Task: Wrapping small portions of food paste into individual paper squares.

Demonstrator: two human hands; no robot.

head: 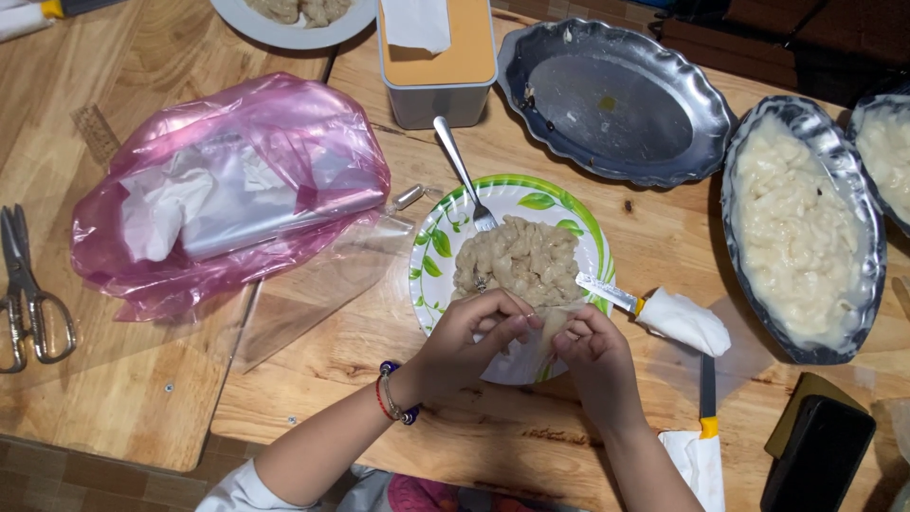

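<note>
Lower centre of the frame, nearest the camera: the left hand [464, 337] and right hand [592, 356] meet over the near rim of a paper plate [431, 251] with a green leaf border. Between them they hold a small clear plastic bag [517, 360]; the grip of each hand is pressed together, thumb against fingertips, pinching the film at its mouth. What the bag already contains cannot be told.

The film is judged thin, limp and very light, and likely slippery where the pale paste has wetted it; it is best taken at the open edge, as here, with both sides held apart. The dough pieces [519, 258] heaped on the plate look soft, sticky and easily squashed. A fork [464, 180] lies tines-down in the heap; a knife [607, 292] with a cloth-wrapped handle rests on the plate's right rim.

Packages: at left of the frame, a crumpled pink plastic bag [237, 180], translucent, enclosing white wrapping. At upper centre, a rectangular grey tissue box [438, 66] with an orange top and a white tissue protruding. At lower right, a dark flat rectangular object [817, 453].

Also on the wooden surface [654, 228]: an empty oval metal tray [611, 100], upper centre-right; a filled oval tray [801, 228], right; scissors [27, 299], far left.
</note>
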